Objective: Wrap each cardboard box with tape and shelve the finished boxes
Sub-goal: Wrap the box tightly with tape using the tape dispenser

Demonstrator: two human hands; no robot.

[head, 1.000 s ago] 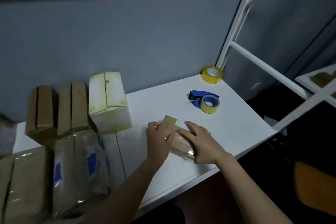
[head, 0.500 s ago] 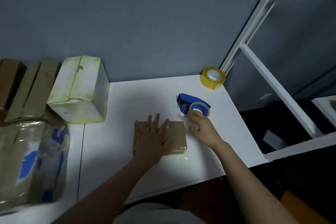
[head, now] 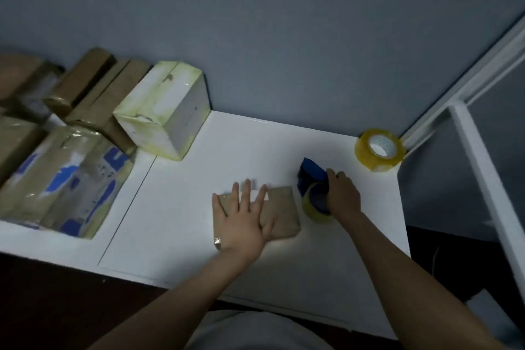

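Under the flat palm of the left hand [head: 244,224], a small brown cardboard box [head: 281,207] lies on a white table [head: 255,145], its clear-taped surface catching a faint shine. The hand's fingers are straight and spread wide, pressing down on the box, with the fingertips reaching past its far edge. Just to the right of that hand and box, the right hand [head: 343,196] has its fingers curled around a blue tape dispenser [head: 311,173]. The dispenser's yellowish roll [head: 308,204] faces the box and stands just beside its right edge; whether the two touch cannot be told. Beyond the right hand, in the table's far corner, a spare roll of tape [head: 379,149] lies flat against the foot of a white shelf frame [head: 483,179]. Well to the far left of the left hand, a white box with yellowed tape [head: 162,111] sits against the grey wall [head: 255,37]. Further left, brown boxes [head: 93,85] lean beside it. Nearer the person on that side lies a larger tape-wrapped box with blue print [head: 65,179]. Both bare forearms reach in from the lower edge of the view.
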